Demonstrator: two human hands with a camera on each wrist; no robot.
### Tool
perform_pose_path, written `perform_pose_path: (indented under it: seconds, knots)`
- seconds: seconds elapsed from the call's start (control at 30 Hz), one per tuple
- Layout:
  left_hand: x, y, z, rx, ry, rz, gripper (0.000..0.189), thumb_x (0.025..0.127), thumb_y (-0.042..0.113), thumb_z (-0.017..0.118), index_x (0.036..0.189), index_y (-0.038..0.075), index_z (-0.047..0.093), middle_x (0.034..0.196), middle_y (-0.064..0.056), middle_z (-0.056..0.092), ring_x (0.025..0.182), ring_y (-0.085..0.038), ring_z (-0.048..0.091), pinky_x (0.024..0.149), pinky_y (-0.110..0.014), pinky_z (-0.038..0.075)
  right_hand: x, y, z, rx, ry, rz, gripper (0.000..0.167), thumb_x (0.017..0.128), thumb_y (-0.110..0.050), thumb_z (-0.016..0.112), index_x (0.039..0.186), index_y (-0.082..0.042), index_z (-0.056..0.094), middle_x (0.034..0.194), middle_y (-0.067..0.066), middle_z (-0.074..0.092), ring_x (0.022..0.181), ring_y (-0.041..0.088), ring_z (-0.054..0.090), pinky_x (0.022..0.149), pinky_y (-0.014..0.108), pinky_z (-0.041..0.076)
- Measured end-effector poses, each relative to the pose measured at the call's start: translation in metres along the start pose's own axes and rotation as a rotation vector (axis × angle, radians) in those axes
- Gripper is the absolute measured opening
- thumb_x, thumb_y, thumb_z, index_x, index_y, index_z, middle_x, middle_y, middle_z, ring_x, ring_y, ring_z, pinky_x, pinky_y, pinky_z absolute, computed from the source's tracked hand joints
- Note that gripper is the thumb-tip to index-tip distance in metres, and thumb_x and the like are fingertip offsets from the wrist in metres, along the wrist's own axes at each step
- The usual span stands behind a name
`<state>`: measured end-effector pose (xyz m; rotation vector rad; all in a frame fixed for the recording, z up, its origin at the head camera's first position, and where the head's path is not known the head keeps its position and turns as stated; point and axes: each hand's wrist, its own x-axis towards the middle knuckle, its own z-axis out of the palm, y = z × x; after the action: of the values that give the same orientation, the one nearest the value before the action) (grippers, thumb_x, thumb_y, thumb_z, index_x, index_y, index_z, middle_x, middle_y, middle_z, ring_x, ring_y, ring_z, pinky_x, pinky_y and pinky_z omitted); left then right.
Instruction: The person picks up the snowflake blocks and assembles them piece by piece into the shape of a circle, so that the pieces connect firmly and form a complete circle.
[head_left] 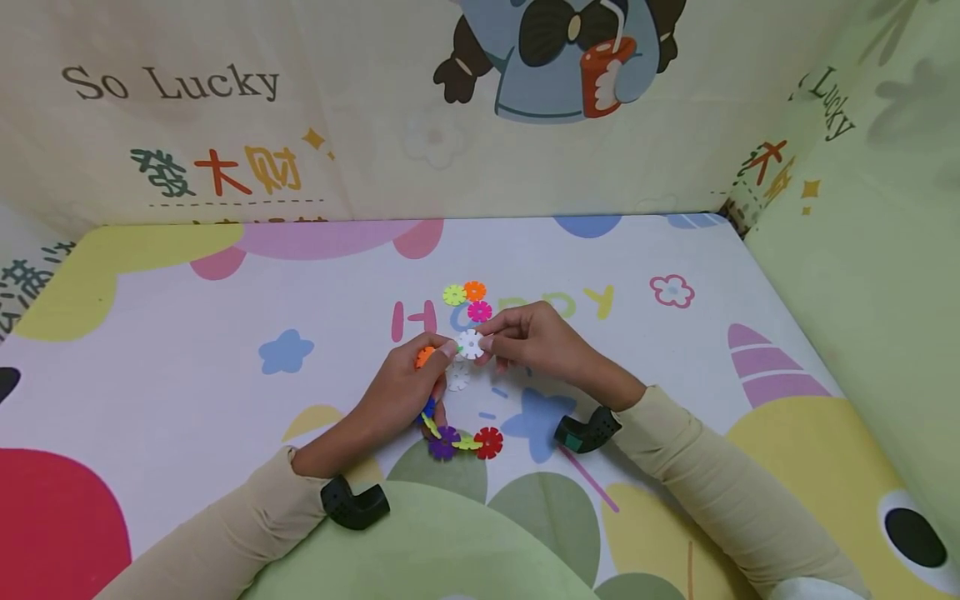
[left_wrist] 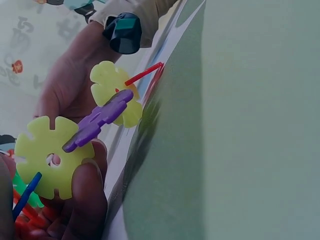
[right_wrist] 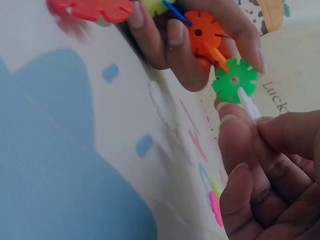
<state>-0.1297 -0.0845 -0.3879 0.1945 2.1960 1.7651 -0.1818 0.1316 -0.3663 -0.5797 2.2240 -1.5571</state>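
My left hand (head_left: 405, 383) grips a chain of slotted plastic snowflake discs. In the head view the chain hangs below the fingers, with a purple disc (head_left: 444, 443) and a red disc (head_left: 489, 442) at its lower end. A yellow-green disc (left_wrist: 55, 160) sits against the fingers in the left wrist view. Further up the chain, an orange disc (right_wrist: 202, 32) joins a green disc (right_wrist: 235, 80). My right hand (head_left: 536, 337) pinches a white disc (head_left: 470, 343) between thumb and forefinger, its edge at a slot of the green disc.
Another white disc (head_left: 458, 377) lies on the table just below the hands. Beyond them lie a lime disc (head_left: 454, 295), an orange disc (head_left: 474, 291) and a pink disc (head_left: 479, 312). A printed cloth (head_left: 360, 167) stands up along the table's far edge.
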Motion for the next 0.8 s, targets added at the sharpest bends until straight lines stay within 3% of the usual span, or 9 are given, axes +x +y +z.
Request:
perform_pose_path:
  seconds: [0.23,0.6,0.8]
  knots:
    - [0.0,0.0,-0.001,-0.016,-0.009,-0.015,0.033,0.1,0.044,0.051,0.115,0.014,0.053,0.069,-0.018,0.052,0.049,-0.036,0.06,0.041,-0.039,0.05,-0.001,-0.002,0.005,0.03,0.026,-0.007,0.017,0.091,-0.003,0.066,0.106,0.005,0.069,0.081,0.01,0.072,0.064,0.026,0.068,0.062,0.031,0.057]
    - [0.0,-0.001,-0.001,-0.002,-0.006,-0.026,0.036,0.1,0.046,0.05,0.113,0.012,0.052,0.067,-0.017,0.052,0.047,-0.035,0.06,0.039,-0.04,0.049,-0.003,-0.001,0.014,-0.037,0.084,-0.038,0.018,0.091,-0.006,0.069,0.106,0.003,0.07,0.078,0.006,0.071,0.068,0.021,0.068,0.061,0.026,0.054]
    - [-0.001,0.001,-0.002,0.002,-0.029,-0.031,0.036,0.1,0.046,0.05,0.112,0.011,0.051,0.065,-0.017,0.052,0.047,-0.035,0.06,0.04,-0.039,0.049,-0.003,0.001,0.017,-0.016,0.091,-0.055,0.019,0.091,-0.003,0.068,0.108,0.005,0.07,0.078,0.008,0.072,0.068,0.022,0.069,0.062,0.025,0.055]
